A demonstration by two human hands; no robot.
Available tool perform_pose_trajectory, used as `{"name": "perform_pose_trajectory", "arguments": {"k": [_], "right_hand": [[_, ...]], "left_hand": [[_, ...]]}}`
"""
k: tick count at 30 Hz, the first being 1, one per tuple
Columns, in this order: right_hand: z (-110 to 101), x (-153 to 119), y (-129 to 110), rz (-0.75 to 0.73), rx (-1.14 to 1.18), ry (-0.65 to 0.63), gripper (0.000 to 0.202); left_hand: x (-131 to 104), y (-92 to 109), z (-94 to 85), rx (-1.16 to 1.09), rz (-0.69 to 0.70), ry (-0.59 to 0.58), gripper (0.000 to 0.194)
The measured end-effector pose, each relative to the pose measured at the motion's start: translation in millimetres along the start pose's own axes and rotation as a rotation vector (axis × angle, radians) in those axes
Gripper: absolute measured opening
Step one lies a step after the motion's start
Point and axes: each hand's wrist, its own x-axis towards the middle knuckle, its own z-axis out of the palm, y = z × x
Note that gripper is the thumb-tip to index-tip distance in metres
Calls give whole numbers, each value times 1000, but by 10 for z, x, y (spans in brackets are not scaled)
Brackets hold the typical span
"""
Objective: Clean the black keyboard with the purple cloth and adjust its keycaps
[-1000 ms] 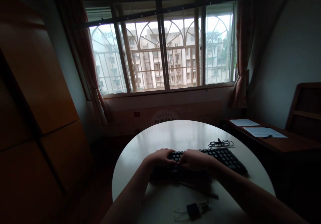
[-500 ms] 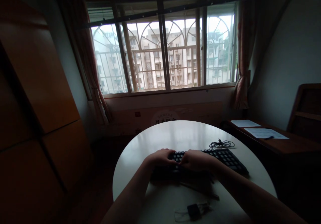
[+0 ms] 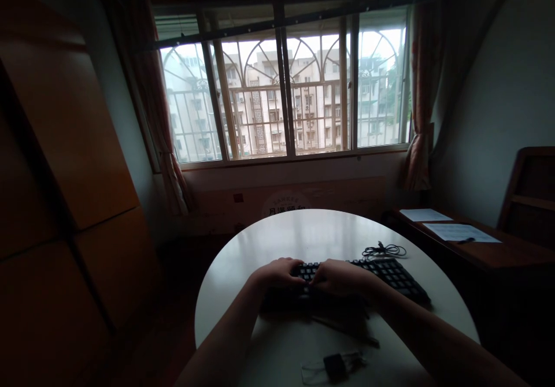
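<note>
A black keyboard point(image 3: 401, 282) lies across the white round table, its left and middle parts largely covered by my hands and arms. My left hand point(image 3: 277, 272) rests on its left part, open, with the thumb and fingers apart and keys showing between them. Close beside it, my right hand point(image 3: 336, 276) is closed, its curled fingertips pointing down at the keys near the left thumb. Whatever may be between those fingertips is hidden. Nearer me lie a thin stick-like tool point(image 3: 347, 331) and a small dark block point(image 3: 335, 367) with thin wire-like pieces around it.
The round table point(image 3: 299, 231) has a coiled black cable point(image 3: 384, 250) behind the keyboard. On the right, a wooden surface point(image 3: 515, 252) bears sheets of paper point(image 3: 459, 232) and a dark pen point(image 3: 467, 241). Wooden cabinets point(image 3: 78, 144) stand at left, a barred window point(image 3: 281, 98) ahead.
Both hands keep almost the same place on the keyboard. The whole view has shifted very slightly.
</note>
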Motion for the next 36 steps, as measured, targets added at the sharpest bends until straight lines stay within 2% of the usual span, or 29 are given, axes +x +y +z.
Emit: {"name": "perform_pose_trajectory", "arguments": {"k": [8,14,20,26,36], "right_hand": [[32,21,-47,26,8,43,31],[20,15,-14,5,-5,16,30],[56,33,-49,12,23,86,30],[27,28,-16,2,26,9,30],[-1,0,-20,-11,19,-24,32]], "left_hand": [[2,4,-6,0,18,3,72],[-6,20,-8,5,28,8,70],[-33,61,-40,-1,27,-3,68],[-35,68,-40,-9,33,3,67],[8,-9,-5,-17,0,-10,75]]}}
